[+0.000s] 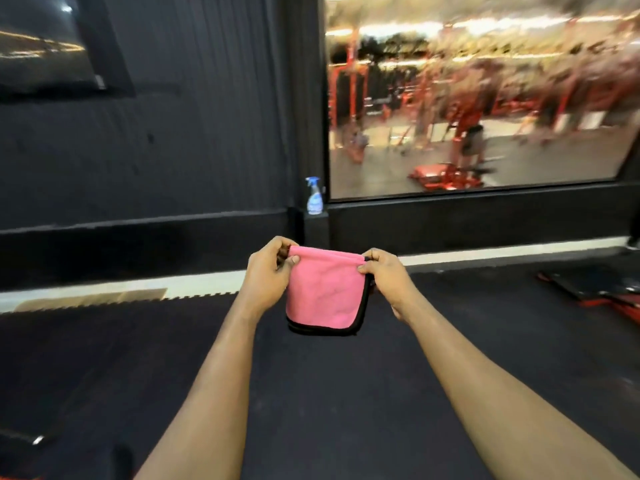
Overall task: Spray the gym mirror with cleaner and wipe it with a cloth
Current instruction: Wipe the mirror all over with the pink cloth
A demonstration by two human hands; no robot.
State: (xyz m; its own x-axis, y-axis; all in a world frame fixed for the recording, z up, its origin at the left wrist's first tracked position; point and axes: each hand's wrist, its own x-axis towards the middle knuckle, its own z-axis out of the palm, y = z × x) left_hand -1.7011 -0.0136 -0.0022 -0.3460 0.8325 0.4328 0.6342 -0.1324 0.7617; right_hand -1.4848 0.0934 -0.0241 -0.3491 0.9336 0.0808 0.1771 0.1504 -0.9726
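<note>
Fingers [282,252] of the left hand [268,268] curl tightly over the upper left corner of a folded pink cloth [325,289], with the thumb pressed against its near face. Opposite, the right hand [388,275] pinches the upper right corner between thumb and curled fingers, so the top edge is stretched between the two hands. Below them the cloth hangs free in the air, its black-trimmed lower edge doubled and its lower right corner rounded. Both bare forearms reach forward from the bottom of the view, converging toward the cloth at about the same height, knuckles turned outward.

Under the arms lies a dark rubber floor [311,393], whose far edge meets a pale strip along the foot of a black wall [173,150]. Farther off, a spray bottle [314,196] with a blue trigger head stands upright on a small black ledge [316,221], just beside the lower left corner of the gym mirror [485,98]. That mirror fills the upper right, reflecting blurred red equipment.
</note>
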